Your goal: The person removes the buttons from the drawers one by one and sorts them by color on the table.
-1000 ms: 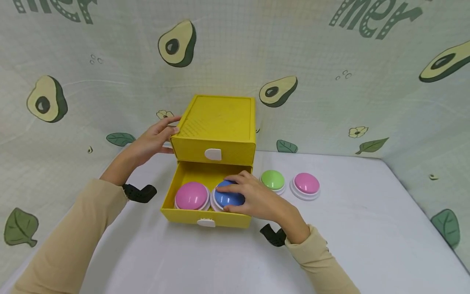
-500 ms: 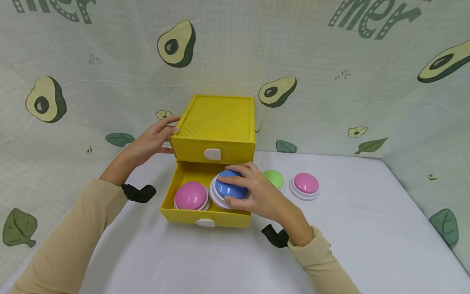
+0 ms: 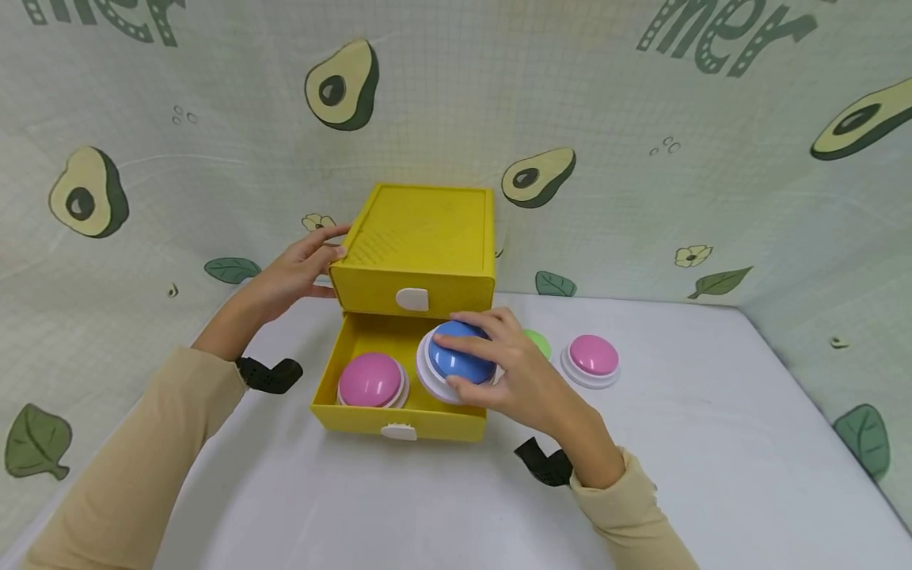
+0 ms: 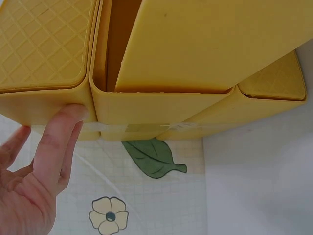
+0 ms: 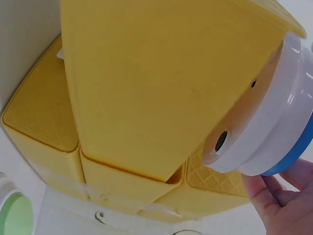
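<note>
My right hand (image 3: 523, 372) grips a blue push button (image 3: 463, 366) with a white base, thumb below and fingers over its dome. The button is tilted at the right end of the pulled-out lower drawer (image 3: 435, 427), and its base underside (image 5: 239, 122) shows in the right wrist view. A large pink push button (image 3: 371, 380) sits in the drawer's left half. My left hand (image 3: 292, 273) touches the left side of the yellow drawer box (image 3: 427, 229), fingers mostly extended; in the left wrist view, fingertips (image 4: 76, 111) press its side wall.
On the white table (image 3: 698, 427) right of the box are a green push button (image 3: 537, 342), partly hidden behind my right hand, and a smaller pink one (image 3: 594, 356). The avocado-print cloth (image 3: 442, 103) stands behind the box. The upper drawer, with a white handle (image 3: 413, 299), is pushed in.
The blue push button has risen from the drawer floor and moved slightly right, tilting in my right hand. My left hand and the drawer box stay where they were.
</note>
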Demonstrator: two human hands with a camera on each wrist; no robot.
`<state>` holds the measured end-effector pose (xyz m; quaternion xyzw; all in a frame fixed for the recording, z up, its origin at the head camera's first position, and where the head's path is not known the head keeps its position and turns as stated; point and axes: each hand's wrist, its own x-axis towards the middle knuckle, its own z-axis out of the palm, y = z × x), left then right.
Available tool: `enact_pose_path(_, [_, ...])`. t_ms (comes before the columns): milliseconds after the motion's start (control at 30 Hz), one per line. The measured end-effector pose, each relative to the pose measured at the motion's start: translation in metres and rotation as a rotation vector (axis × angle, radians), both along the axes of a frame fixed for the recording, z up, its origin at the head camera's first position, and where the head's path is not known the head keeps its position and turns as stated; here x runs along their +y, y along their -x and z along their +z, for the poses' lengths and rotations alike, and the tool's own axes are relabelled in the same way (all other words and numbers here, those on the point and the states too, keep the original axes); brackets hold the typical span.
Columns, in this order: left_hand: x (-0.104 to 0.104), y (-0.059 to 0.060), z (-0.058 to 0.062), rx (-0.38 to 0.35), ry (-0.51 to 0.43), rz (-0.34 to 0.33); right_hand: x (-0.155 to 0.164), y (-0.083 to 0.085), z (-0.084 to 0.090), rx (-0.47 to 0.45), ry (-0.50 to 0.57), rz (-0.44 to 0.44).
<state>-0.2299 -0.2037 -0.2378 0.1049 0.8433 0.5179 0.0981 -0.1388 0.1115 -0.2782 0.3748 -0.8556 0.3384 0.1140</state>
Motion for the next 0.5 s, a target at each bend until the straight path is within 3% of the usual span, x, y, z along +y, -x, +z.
enact_pose_path(500, [0.0, 0.001, -0.001, 0.002, -0.002, 0.003, 0.028, -0.009, -0.002, 0.033, 0.0, -0.112])
